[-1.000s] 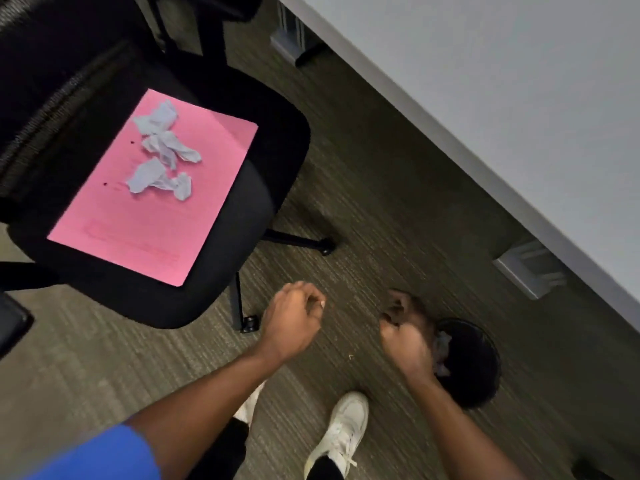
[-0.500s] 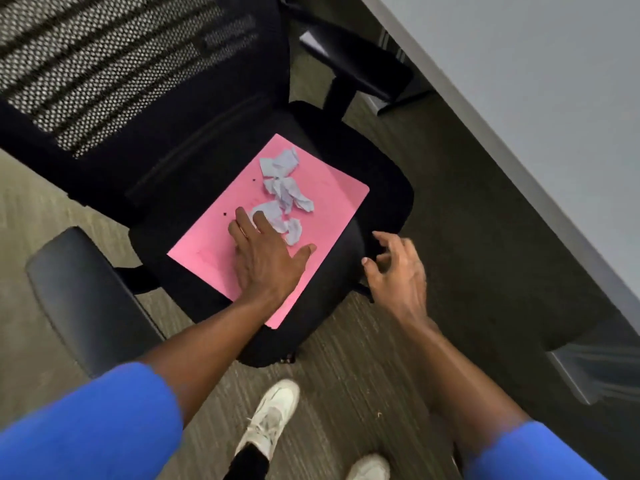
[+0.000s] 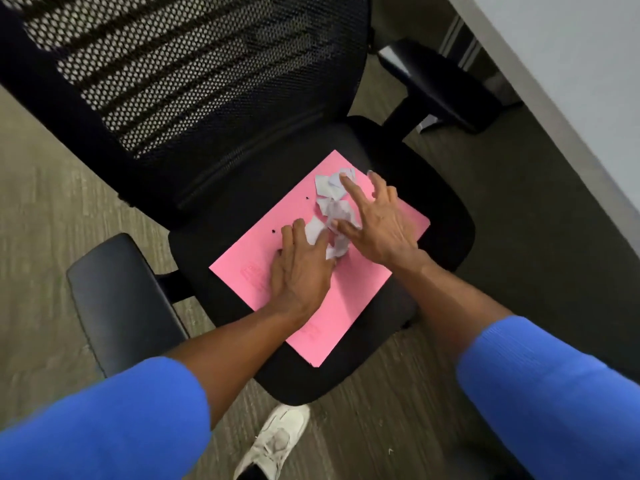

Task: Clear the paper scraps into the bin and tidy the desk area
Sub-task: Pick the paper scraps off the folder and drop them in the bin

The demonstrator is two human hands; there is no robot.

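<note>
Hands corralling paper scraps [image 3: 330,209] on a pink sheet [image 3: 311,271] atop the chair seat [image 3: 446,216].
Left hand [image 3: 301,268] lies flat and spread, gripping nothing; right hand [image 3: 377,223] is splayed wide over the pile, nothing held. Best to sweep both inward, bunching scraps before lifting. The scrap line runs away from the person, slanting right, along the sheet's long axis.

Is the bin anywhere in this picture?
No, only the chair, the pink sheet with paper scraps, both hands and the floor show.
</note>
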